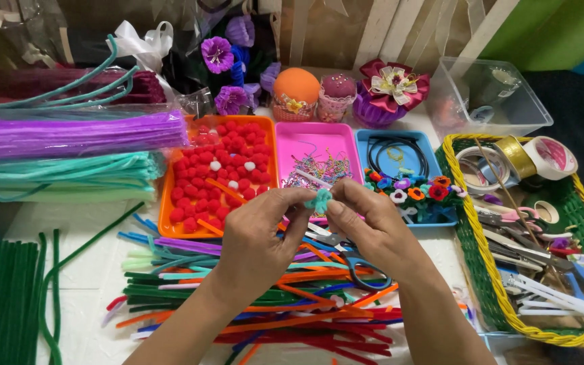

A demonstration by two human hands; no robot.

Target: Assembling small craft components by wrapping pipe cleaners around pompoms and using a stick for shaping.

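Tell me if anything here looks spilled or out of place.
Nothing looks spilled or damaged. Loose multicoloured pipe cleaners lie in a jumble under the left hand and right hand, half burying blue-handled scissors.

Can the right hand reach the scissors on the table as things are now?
Probably yes, but not at once. The scissors lie uncovered just below the right hand, on the pipe cleaners. Both hands pinch a small teal piece, so the right hand must let go first.

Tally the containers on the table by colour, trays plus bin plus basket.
Orange tray: 1
Pink tray: 1
Blue tray: 1
Clear bin: 1
Green-and-yellow basket: 1
Total: 5
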